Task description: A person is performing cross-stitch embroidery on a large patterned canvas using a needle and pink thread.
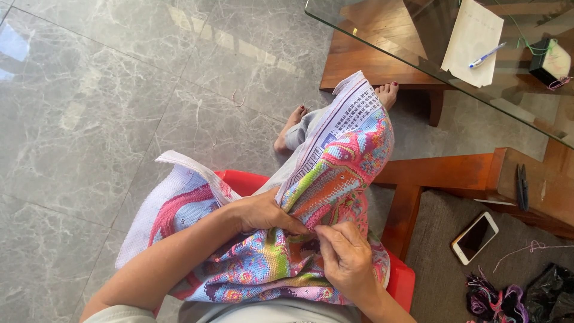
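On lap: one embroidered cloth (pixel 335 179); left hand (pixel 263 212) fingers gripping fold, right hand (pixel 347 257) fingers pinching stitches.

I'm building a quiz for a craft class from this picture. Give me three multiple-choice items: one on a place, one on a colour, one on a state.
1. Where does the phone lie?
A. on the glass table
B. on the grey mat beside the chair
C. on the person's lap

2. What colour is the chair?
A. red
B. green
C. white

3. What are the two hands doing?
A. resting on the floor
B. holding the pen
C. pinching the embroidered cloth together

Answers:
1 B: the phone lies on the mat, below the wooden frame.
2 A: red edges show under the cloth.
3 C: the left hand and right hand meet on the cloth; the pen lies on paper on the glass table.
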